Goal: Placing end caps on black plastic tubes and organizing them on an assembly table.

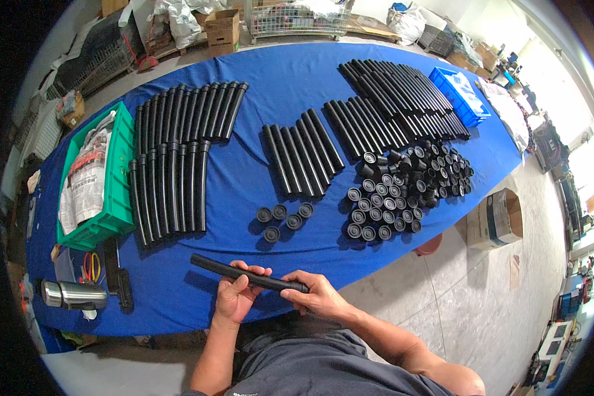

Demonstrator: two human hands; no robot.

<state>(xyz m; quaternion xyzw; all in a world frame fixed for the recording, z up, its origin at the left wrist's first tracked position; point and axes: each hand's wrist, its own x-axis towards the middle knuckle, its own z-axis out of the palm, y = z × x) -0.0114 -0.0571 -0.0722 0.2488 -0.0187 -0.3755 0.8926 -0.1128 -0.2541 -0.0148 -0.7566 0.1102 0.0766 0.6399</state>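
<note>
A long black tube (212, 266) lies across both my hands above the near edge of the blue table (270, 79). My left hand (235, 294) grips it around the middle from below. At the tube's right end, my right hand (317, 296) closes its fingers on it. Several small black round caps (285, 216) sit on the cloth just beyond my hands. A larger pile of black caps (402, 188) lies to the right of them.
Rows of black tubes (171, 158) cover the left, middle (302, 158) and far right (396, 99) of the table. A green crate (117, 191) with newspaper stands at left, a blue bin (459, 96) far right. A steel flask (76, 295) and scissors (91, 266) lie near left. A cardboard box (496, 219) stands on the floor.
</note>
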